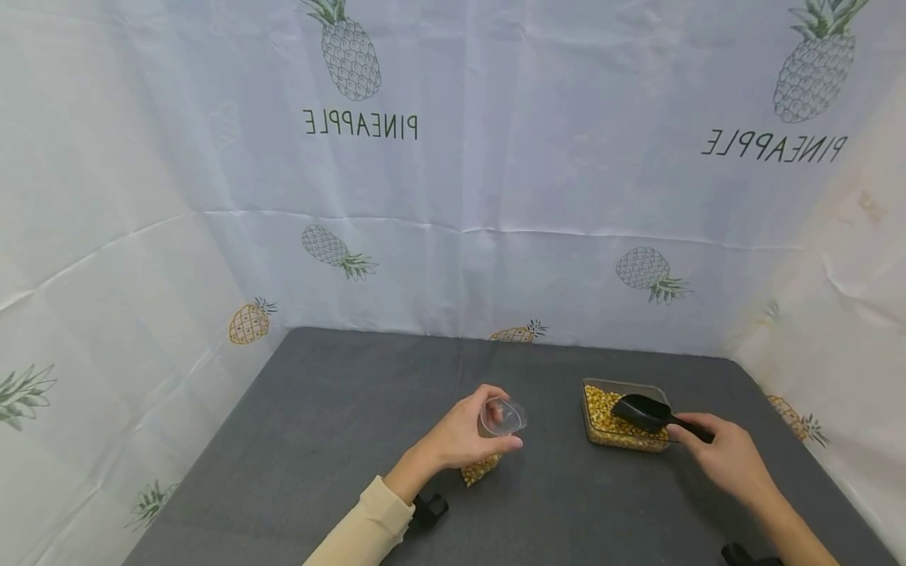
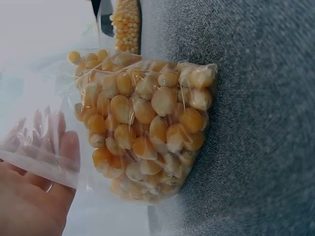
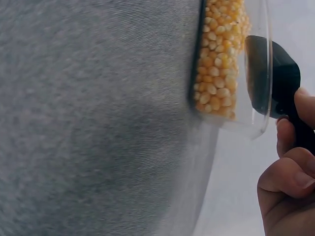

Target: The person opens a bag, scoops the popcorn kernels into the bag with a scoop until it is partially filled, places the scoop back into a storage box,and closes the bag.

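Observation:
My left hand holds the mouth of a clear plastic bag spread in a round opening, thumb and fingers at its rim. Corn kernels fill the lower part of the bag, which stands upright on the grey cloth in the left wrist view. To the right, my right hand grips the handle of a black scoop. The scoop's head dips over the rim of a clear rectangular container and overlaps the corn kernels inside it. What the scoop's bowl carries is hidden.
A dark grey cloth covers the table under both hands. White curtains with pineapple prints hang along the back and both sides. A black wrist strap part shows beside the left sleeve.

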Motion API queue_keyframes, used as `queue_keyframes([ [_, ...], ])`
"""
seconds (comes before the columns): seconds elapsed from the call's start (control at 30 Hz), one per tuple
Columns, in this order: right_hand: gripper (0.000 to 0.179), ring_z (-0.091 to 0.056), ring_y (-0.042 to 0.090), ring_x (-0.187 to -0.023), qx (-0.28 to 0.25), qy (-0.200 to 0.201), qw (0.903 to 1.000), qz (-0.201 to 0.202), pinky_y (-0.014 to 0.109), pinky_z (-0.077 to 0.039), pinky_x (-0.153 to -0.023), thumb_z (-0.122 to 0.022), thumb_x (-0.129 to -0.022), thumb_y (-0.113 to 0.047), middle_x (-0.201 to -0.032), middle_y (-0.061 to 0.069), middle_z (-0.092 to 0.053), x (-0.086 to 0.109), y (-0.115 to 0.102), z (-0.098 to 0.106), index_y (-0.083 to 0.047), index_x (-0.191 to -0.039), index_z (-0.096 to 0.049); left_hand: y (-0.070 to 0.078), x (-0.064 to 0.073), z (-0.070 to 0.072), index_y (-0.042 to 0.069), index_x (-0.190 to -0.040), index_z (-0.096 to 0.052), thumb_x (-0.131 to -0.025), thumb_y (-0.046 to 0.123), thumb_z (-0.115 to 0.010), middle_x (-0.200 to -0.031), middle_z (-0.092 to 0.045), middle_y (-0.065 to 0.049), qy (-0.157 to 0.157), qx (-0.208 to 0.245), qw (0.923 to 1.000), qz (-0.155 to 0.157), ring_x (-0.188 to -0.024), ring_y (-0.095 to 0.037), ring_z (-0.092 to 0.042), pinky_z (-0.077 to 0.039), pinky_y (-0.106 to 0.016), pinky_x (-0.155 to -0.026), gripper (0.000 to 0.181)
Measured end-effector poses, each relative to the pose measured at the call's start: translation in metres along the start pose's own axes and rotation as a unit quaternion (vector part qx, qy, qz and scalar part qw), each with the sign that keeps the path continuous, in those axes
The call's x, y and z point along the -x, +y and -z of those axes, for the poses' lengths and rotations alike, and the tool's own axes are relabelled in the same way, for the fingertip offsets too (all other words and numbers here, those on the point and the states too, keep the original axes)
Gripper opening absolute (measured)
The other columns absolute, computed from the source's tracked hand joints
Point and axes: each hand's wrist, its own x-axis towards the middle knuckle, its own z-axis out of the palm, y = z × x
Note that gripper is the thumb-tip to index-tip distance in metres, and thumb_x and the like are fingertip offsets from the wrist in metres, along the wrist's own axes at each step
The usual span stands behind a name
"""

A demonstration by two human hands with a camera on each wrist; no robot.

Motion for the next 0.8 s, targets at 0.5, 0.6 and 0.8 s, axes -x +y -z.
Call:
queue_keyframes([
  [0.5,0.052,-0.057,0.053,-0.110,-0.018,0.023,0.9994,-0.017,0.058,-0.050,-0.078,-0.062,-0.102,-0.040,-0.127,0.035,-0.059,0.003,0.011,-0.012,0.004,-0.129,-0.063,-0.007,0.002,0.004,0.013,-0.145,-0.045,-0.097,0.056,-0.062,-0.112,-0.060,-0.006,-0.040,0.062,0.9970,-0.025,-0.093,-0.008,-0.057,-0.049,-0.031,-0.088,0.065],
  [0.6,0.051,-0.058,0.053,-0.108,-0.019,0.032,0.9992,-0.017,0.058,-0.049,-0.078,-0.063,-0.102,-0.039,-0.125,0.034,-0.060,0.004,0.011,-0.013,0.004,-0.128,-0.063,-0.006,0.001,0.005,0.010,-0.144,-0.045,-0.104,0.056,-0.046,-0.114,-0.060,-0.005,-0.039,0.076,0.9955,-0.040,-0.096,-0.013,-0.059,-0.050,-0.032,-0.086,0.061],
  [0.8,0.051,-0.059,0.051,-0.106,-0.010,0.050,0.9984,-0.026,0.058,-0.048,-0.077,-0.064,-0.100,-0.041,-0.121,0.032,-0.063,0.006,0.012,-0.014,0.004,-0.125,-0.064,-0.005,-0.002,0.003,0.003,-0.140,-0.049,-0.113,0.037,-0.027,-0.109,-0.060,-0.013,-0.021,0.110,0.9926,-0.046,-0.096,-0.018,-0.060,-0.051,-0.042,-0.088,0.049],
])
